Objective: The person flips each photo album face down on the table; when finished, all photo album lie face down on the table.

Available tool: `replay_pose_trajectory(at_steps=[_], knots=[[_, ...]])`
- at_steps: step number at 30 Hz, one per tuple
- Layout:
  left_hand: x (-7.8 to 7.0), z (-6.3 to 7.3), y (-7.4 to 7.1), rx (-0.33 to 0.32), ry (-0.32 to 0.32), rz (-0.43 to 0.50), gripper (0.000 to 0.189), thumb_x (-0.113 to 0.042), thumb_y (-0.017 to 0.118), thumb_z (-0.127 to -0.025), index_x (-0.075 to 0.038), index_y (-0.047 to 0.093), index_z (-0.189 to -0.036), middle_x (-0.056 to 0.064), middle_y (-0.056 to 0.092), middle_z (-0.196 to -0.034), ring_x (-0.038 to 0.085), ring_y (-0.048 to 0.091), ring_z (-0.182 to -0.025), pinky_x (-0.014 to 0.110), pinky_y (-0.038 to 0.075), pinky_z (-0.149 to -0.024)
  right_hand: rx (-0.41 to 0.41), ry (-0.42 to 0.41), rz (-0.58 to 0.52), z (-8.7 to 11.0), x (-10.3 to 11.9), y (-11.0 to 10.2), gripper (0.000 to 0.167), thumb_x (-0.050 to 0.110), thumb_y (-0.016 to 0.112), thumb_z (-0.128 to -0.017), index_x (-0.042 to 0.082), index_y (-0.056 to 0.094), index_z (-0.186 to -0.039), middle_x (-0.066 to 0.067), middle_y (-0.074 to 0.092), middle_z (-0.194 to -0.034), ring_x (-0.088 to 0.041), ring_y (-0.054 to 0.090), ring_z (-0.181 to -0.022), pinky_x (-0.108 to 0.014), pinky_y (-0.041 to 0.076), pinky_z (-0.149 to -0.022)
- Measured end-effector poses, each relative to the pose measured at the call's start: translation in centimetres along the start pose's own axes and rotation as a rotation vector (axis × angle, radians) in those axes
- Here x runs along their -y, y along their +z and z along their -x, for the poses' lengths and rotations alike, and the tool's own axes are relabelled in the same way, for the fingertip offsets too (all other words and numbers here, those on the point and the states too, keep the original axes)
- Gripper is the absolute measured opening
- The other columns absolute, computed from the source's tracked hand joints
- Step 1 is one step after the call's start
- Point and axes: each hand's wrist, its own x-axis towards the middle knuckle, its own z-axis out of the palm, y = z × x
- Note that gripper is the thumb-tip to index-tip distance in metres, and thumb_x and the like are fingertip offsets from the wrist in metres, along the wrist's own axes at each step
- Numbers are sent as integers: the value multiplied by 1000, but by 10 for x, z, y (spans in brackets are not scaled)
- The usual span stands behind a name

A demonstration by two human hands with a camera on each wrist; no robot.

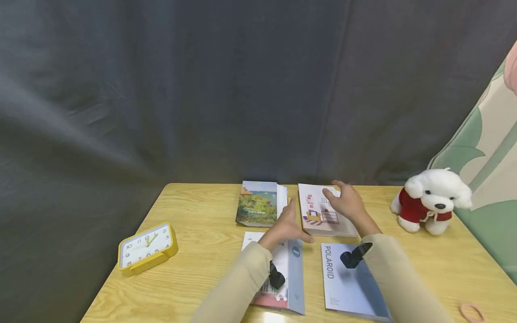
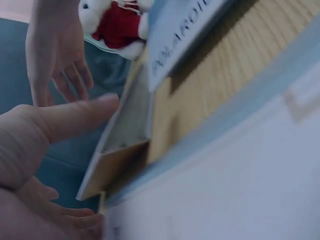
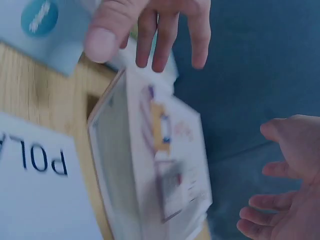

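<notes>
My left hand hovers with spread fingers over the far end of a white-and-blue book, beside a book with a painted landscape cover. Over the right side of a thick white illustrated book is my right hand, its fingers spread too. Neither hand appears to hold anything. In the right wrist view, the illustrated book lies between my right hand and my left hand. Below my right forearm rests a pale blue POLAROID book, partly hidden by the sleeve.
A yellow alarm clock lies tilted back on the left of the wooden table. At the far right sits a white plush dog in red clothing. A pink ring is near the front right. A dark curtain hangs behind.
</notes>
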Motion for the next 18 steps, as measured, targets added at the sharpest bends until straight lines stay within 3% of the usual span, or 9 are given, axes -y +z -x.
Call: replay_pose_trajectory(at_steps=[7,9,11,13,15,18], knots=[[5,-17,15,-67,-70,-40,123,-18,93,-65,-1,13,-158,19,25,-160,34,23,-146,45,27,-115,115,62,30,-25,-25,21,67,34,49,-100,-13,33,-146,-39,37,-144,-56,34,-132,-63,29,-108],[5,-23,18,-93,-81,-66,118,-18,93,-63,2,22,-155,19,36,-154,34,33,-141,42,33,-112,161,105,28,-30,-31,26,71,37,49,-100,-11,30,-149,-37,34,-147,-56,30,-134,-64,27,-108],[7,-28,22,-128,-70,-95,102,-17,94,-59,3,42,-145,16,53,-136,30,47,-125,36,41,-104,205,135,28,-33,-36,31,74,40,49,-100,-9,27,-151,-35,31,-150,-54,27,-137,-63,25,-109],[8,-32,26,-162,-47,-127,82,-16,94,-55,0,57,-126,10,60,-114,24,52,-105,32,47,-91,225,138,42,-36,-39,35,74,40,50,-100,-9,27,-151,-34,30,-151,-54,25,-138,-63,24,-110],[9,-34,28,-190,-34,-152,65,-16,95,-52,-6,63,-108,3,57,-98,20,48,-91,29,47,-81,229,130,59,-37,-40,38,71,38,50,-100,-9,30,-150,-34,30,-151,-54,25,-138,-62,22,-111],[10,-36,30,-207,-32,-186,57,-17,95,-52,-9,65,-101,1,53,-97,18,45,-89,28,45,-77,215,114,86,-39,-42,42,68,35,50,-100,-9,33,-149,-34,32,-150,-54,26,-138,-62,22,-111]])
